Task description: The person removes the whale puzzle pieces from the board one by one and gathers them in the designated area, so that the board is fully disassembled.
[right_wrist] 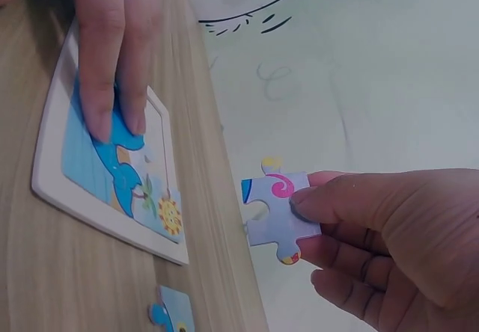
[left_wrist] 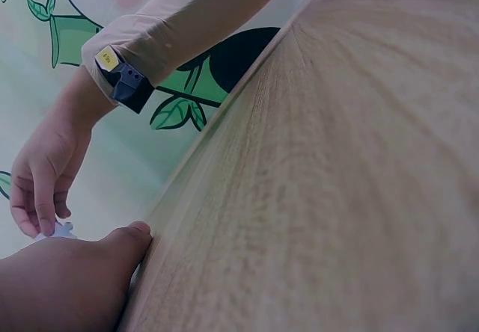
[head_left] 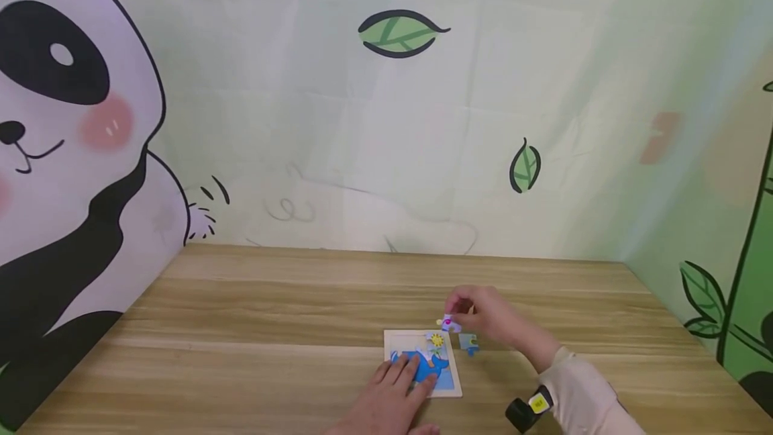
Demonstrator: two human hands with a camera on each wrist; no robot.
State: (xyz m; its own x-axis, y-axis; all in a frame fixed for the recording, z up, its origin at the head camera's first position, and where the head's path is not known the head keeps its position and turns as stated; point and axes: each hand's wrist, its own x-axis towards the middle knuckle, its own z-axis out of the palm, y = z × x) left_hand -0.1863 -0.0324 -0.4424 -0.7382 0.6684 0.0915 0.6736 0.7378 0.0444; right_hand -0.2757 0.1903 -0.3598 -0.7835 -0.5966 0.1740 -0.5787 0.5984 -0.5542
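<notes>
My right hand (head_left: 486, 314) pinches a pale lilac jigsaw piece (right_wrist: 275, 216) with a pink swirl, held above the tabletop past the board's upper right corner. My left hand (head_left: 392, 391) lies over the lower left of a white-framed puzzle board (head_left: 457, 381), its straight fingers touching the blue whale picture (right_wrist: 123, 171). A yellow sun (right_wrist: 170, 216) shows at the board's upper right, while a strip along its top looks bare and pale. Just right of the frame lies a loose blue-green piece (head_left: 468, 343). In the left wrist view the held piece is mostly hidden behind the hands.
The wooden table (head_left: 241, 327) runs back to a pale fabric wall (head_left: 302, 119) with leaf drawings. A large panda drawing (head_left: 133, 186) covers the left wall. A black wrist camera (head_left: 528, 411) is strapped to the right forearm.
</notes>
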